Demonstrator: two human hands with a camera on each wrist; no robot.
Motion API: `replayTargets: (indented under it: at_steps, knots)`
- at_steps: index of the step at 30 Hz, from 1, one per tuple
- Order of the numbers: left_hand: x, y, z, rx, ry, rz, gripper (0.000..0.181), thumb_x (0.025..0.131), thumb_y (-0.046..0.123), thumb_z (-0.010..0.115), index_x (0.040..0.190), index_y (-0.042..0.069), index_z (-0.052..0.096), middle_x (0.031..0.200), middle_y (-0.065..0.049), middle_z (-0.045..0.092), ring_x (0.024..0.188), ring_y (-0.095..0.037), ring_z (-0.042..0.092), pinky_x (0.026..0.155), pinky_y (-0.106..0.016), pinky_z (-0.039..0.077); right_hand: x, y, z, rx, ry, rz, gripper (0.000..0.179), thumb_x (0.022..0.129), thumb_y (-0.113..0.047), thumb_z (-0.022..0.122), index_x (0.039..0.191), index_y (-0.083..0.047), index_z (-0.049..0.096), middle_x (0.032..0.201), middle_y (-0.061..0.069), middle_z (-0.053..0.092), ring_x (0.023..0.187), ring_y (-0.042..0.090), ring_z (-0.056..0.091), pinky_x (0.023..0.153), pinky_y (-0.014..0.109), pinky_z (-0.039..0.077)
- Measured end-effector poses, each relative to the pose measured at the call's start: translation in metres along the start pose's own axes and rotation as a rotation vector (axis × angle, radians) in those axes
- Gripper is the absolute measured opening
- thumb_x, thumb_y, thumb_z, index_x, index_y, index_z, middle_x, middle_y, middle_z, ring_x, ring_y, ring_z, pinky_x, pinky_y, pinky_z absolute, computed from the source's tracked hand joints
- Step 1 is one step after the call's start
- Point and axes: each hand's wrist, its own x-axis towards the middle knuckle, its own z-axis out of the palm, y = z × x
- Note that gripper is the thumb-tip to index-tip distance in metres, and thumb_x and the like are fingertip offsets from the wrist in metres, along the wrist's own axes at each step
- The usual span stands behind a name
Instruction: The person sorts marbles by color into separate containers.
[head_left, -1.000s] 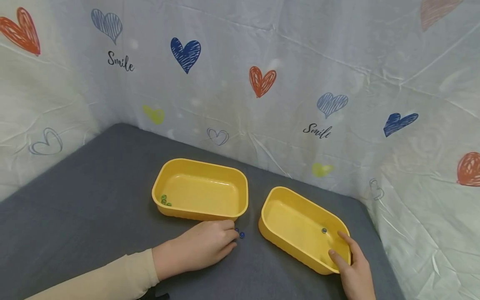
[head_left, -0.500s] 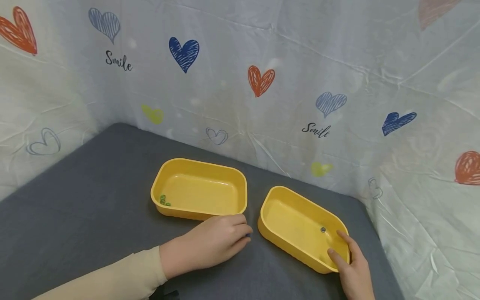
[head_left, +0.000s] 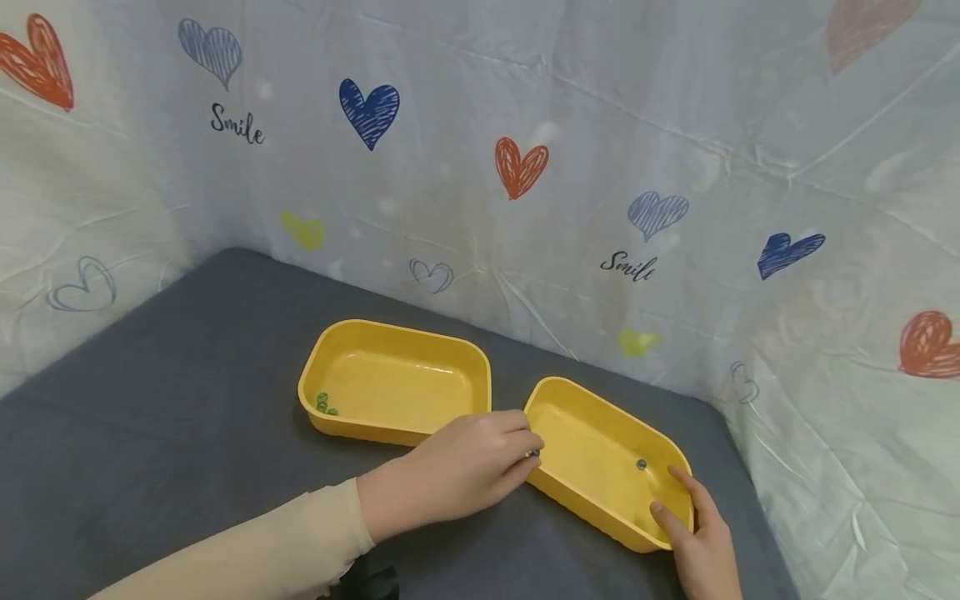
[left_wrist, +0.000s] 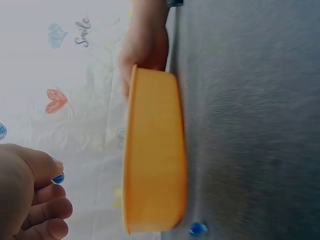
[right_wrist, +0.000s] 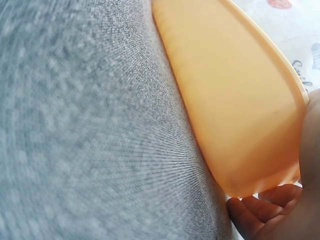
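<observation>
My left hand (head_left: 465, 454) pinches a small blue marble (left_wrist: 58, 178) between thumb and fingertips, right at the near left rim of the right yellow bin (head_left: 611, 425). In the left wrist view, a second blue marble (left_wrist: 197, 229) lies on the grey cloth beside that bin; the hand hides it from the head view. One dark marble (head_left: 642, 465) sits inside the bin. At its right end, my right hand (head_left: 701, 533) grips the wall, thumb over the rim. The right wrist view shows curled fingers (right_wrist: 250, 215) around the outside.
A second yellow bin (head_left: 352, 429) stands to the left, with several green marbles (head_left: 323, 406) in its near left corner. Grey cloth (head_left: 150, 467) covers the surface. Behind it hangs a white curtain (head_left: 450, 83) printed with hearts.
My left hand has gathered a blue marble from the cloth between the bins and moved right and slightly up to the right bin's rim. The right hand keeps its grip.
</observation>
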Motion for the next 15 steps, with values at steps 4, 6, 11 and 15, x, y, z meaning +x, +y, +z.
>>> replayTargets:
  at_steps: [4,6,11,15]
  knots:
    - [0.017,-0.003,0.005,0.038,0.037,-0.004,0.010,0.096,0.017,0.067,0.102,0.013,0.073,0.090,0.005,0.060,0.075,-0.002,0.053,0.065,-0.010,0.043,0.000,0.002,0.001,0.007,0.001,0.003,0.084,0.096,-0.054,0.059,0.158,-0.013,0.022,0.162,0.022,0.014,0.139,0.039,0.023,0.107,0.061,0.027]
    - [0.024,-0.005,0.007,0.040,0.052,-0.011,0.010,0.095,0.018,0.068,0.103,0.012,0.073,0.091,0.004,0.060,0.075,-0.002,0.053,0.066,-0.011,0.043,0.000,0.002,0.002,0.017,0.007,0.000,0.083,0.096,-0.054,0.060,0.158,-0.013,0.023,0.162,0.021,0.015,0.138,0.038,0.024,0.107,0.060,0.028]
    - [0.038,-0.009,0.014,0.015,0.051,-0.039,0.012,0.096,0.019,0.068,0.104,0.013,0.073,0.092,0.004,0.060,0.074,-0.001,0.052,0.065,-0.010,0.043,0.000,0.001,0.003,0.016,0.016,-0.007,0.083,0.096,-0.055,0.059,0.157,-0.013,0.024,0.161,0.021,0.017,0.136,0.038,0.026,0.106,0.059,0.030]
    - [0.045,-0.012,0.022,-0.018,0.010,-0.089,0.014,0.097,0.022,0.067,0.106,0.014,0.074,0.094,0.005,0.060,0.076,0.000,0.053,0.067,-0.010,0.044,0.000,0.001,0.001,0.011,0.019,-0.005,0.082,0.096,-0.056,0.058,0.157,-0.013,0.024,0.161,0.021,0.017,0.136,0.038,0.026,0.107,0.059,0.029]
